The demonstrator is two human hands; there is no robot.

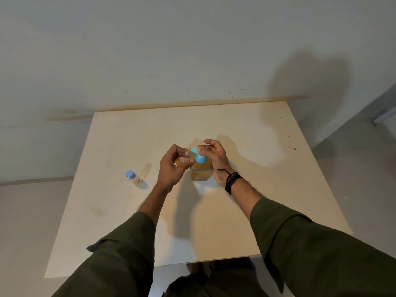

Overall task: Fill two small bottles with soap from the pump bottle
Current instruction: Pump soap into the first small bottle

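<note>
Left hand around small bottle

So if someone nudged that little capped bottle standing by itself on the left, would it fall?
Probably: the small clear bottle with the lilac cap stands tall and narrow on the smooth pale table. It looks light. Once down, its round body would likely roll.

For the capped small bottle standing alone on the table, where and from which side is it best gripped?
Probably around its clear body, just under the blue cap, coming from above and the near side. The capped small bottle stands upright and apart from the pump bottle, left of the left hand, with open table around it.
</note>
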